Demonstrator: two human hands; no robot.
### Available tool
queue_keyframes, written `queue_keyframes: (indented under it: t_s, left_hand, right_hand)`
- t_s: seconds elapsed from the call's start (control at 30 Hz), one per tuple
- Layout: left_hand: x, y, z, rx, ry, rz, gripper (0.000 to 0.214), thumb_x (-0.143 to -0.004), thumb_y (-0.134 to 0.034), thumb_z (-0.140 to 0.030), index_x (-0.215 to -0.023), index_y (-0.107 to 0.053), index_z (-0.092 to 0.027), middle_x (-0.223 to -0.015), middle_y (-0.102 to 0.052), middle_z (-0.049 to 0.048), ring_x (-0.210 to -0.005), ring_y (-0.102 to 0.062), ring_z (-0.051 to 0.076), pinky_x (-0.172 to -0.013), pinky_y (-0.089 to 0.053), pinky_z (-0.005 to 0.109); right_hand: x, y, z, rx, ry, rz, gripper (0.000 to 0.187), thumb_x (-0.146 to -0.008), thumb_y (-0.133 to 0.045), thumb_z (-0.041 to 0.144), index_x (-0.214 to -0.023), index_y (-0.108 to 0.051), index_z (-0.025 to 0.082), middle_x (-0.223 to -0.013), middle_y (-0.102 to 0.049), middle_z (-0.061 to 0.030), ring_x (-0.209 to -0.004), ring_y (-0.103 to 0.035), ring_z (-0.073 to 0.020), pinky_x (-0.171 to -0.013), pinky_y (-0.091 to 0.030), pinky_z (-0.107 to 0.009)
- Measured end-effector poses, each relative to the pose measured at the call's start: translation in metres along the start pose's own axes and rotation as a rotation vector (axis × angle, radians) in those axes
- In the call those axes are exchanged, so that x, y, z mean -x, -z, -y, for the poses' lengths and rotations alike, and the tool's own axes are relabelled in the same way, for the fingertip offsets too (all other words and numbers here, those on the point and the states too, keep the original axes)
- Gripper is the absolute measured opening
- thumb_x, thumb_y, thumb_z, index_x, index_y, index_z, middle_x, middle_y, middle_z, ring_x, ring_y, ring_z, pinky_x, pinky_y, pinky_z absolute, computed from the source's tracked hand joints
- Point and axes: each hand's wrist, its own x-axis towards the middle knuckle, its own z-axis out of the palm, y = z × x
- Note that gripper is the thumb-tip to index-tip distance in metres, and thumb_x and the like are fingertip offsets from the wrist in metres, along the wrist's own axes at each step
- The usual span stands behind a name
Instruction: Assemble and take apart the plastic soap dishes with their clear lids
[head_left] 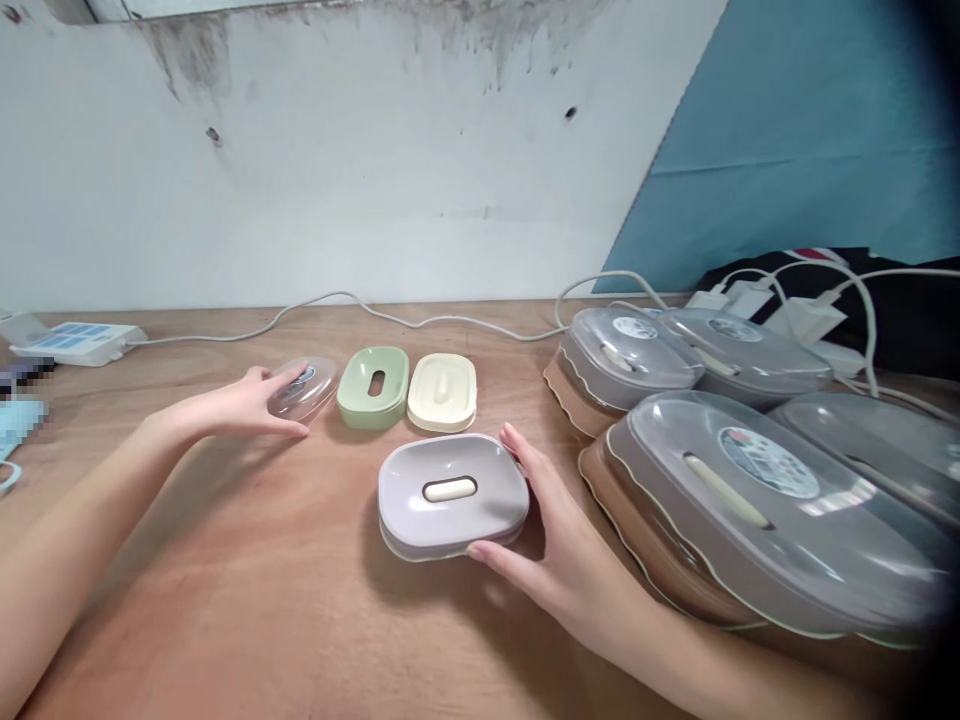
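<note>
My right hand [547, 530] grips a pale lilac soap dish [405, 480] by its right end, thumb at the front and fingers behind. The dish has an oval slot in its middle with a cream piece showing through. At the left, my left hand [262, 402] has thumb and fingers around a clear plastic lid [319, 385] bearing a round sticker, low over the table. Just right of that lid stands a green soap dish [352, 400] with an open slot. Touching or nearly touching it is a cream tray [442, 390] with a raised middle.
Several lidded grey soap dishes [652, 500] crowd the right side in stacks. White chargers [806, 318] and a looping white cable [450, 322] lie behind them along the wall. A white power strip [82, 343] sits at the far left, near a light blue item [19, 430].
</note>
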Motion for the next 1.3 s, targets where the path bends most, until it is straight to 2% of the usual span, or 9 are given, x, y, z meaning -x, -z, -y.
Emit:
queue_keyframes:
  t_s: [0.33, 0.5, 0.67, 0.83, 0.93, 1.0, 1.1, 1.17, 1.3]
  left_hand:
    - [-0.012, -0.03, -0.041, 0.057, 0.094, -0.223, 0.093, -0.065, -0.049, -0.074, -0.141, -0.023, -0.027, -0.146, -0.016, 0.0175, -0.127, -0.035, 0.042, -0.096, -0.038, 0.048]
    - [-0.002, -0.029, -0.061, 0.028, 0.13, -0.264, 0.091, -0.067, -0.051, -0.072, -0.141, -0.024, -0.026, -0.147, -0.014, 0.0199, -0.123, -0.039, 0.044, -0.092, -0.04, 0.052]
    - [0.005, -0.025, -0.072, -0.022, 0.11, -0.192, 0.093, -0.07, -0.053, -0.066, -0.143, -0.018, -0.021, -0.149, -0.012, 0.02, -0.124, -0.038, 0.043, -0.091, -0.042, 0.05]
    - [0.008, -0.027, -0.076, -0.029, 0.053, -0.211, 0.086, -0.075, -0.053, -0.058, -0.142, -0.018, -0.018, -0.149, -0.013, 0.0197, -0.123, -0.04, 0.041, -0.093, -0.042, 0.048]
    - [0.018, -0.022, -0.085, -0.044, -0.047, -0.379, 0.081, -0.077, -0.052, -0.054, -0.14, -0.024, -0.011, -0.147, -0.014, 0.0223, -0.126, -0.036, 0.04, -0.097, -0.037, 0.049]
    - [0.031, -0.016, -0.095, 0.005, -0.231, -0.466, 0.075, -0.079, -0.049, -0.054, -0.138, -0.029, -0.012, -0.144, -0.024, 0.0189, -0.128, -0.034, 0.035, -0.101, -0.035, 0.045]
    - [0.052, -0.013, -0.111, 0.086, -0.582, -0.194, 0.083, -0.073, -0.056, -0.06, -0.14, -0.023, -0.022, -0.14, -0.034, 0.0117, -0.126, -0.038, 0.03, -0.099, -0.039, 0.039]
    - [0.062, -0.016, -0.12, 0.079, -0.695, 0.001, 0.092, -0.068, -0.066, -0.053, -0.142, -0.018, -0.025, -0.137, -0.037, 0.0121, -0.121, -0.043, 0.031, -0.094, -0.042, 0.038]
    - [0.065, -0.03, -0.128, 0.127, -0.739, 0.025, 0.086, -0.069, -0.067, -0.034, -0.14, -0.021, -0.022, -0.13, -0.038, 0.0161, -0.114, -0.046, 0.03, -0.09, -0.045, 0.04]
  right_hand:
    - [-0.002, 0.001, 0.0, 0.022, 0.006, 0.033, 0.078, -0.078, -0.06, 0.03, -0.14, -0.011, 0.029, -0.142, -0.029, -0.0084, -0.132, -0.029, -0.0201, -0.109, -0.027, -0.042]
    - [-0.003, 0.001, 0.001, 0.027, 0.004, 0.049, 0.077, -0.077, -0.06, 0.03, -0.139, -0.015, 0.026, -0.142, -0.027, -0.0102, -0.134, -0.026, -0.0206, -0.11, -0.026, -0.042]
    - [-0.004, 0.0, 0.002, 0.06, -0.015, 0.082, 0.075, -0.076, -0.061, 0.027, -0.138, -0.019, 0.024, -0.144, -0.024, -0.0117, -0.135, -0.024, -0.0214, -0.11, -0.026, -0.041]
    - [-0.005, -0.001, -0.003, 0.122, 0.007, 0.1, 0.086, -0.071, -0.066, 0.023, -0.14, -0.014, 0.024, -0.146, -0.024, -0.0127, -0.136, -0.022, -0.024, -0.11, -0.025, -0.045]
    - [-0.005, -0.001, -0.005, 0.151, 0.041, 0.118, 0.088, -0.071, -0.066, 0.022, -0.141, -0.012, 0.024, -0.145, -0.027, -0.0132, -0.136, -0.023, -0.0251, -0.109, -0.025, -0.047]
    - [-0.005, 0.0, -0.005, 0.162, 0.056, 0.125, 0.084, -0.072, -0.064, 0.023, -0.14, -0.014, 0.025, -0.144, -0.028, -0.0129, -0.134, -0.025, -0.0251, -0.108, -0.027, -0.048]
    - [-0.005, 0.0, -0.003, 0.193, 0.079, 0.135, 0.065, -0.074, -0.063, 0.022, -0.132, -0.032, 0.026, -0.144, -0.026, -0.0117, -0.133, -0.027, -0.0265, -0.105, -0.032, -0.047]
    - [-0.005, 0.001, -0.001, 0.22, 0.1, 0.149, 0.051, -0.075, -0.062, 0.022, -0.123, -0.045, 0.026, -0.144, -0.024, -0.0115, -0.133, -0.027, -0.0275, -0.104, -0.033, -0.047]
    - [-0.004, 0.002, 0.001, 0.234, 0.113, 0.14, 0.053, -0.075, -0.063, 0.022, -0.124, -0.046, 0.027, -0.144, -0.021, -0.0115, -0.135, -0.023, -0.0283, -0.104, -0.032, -0.046]
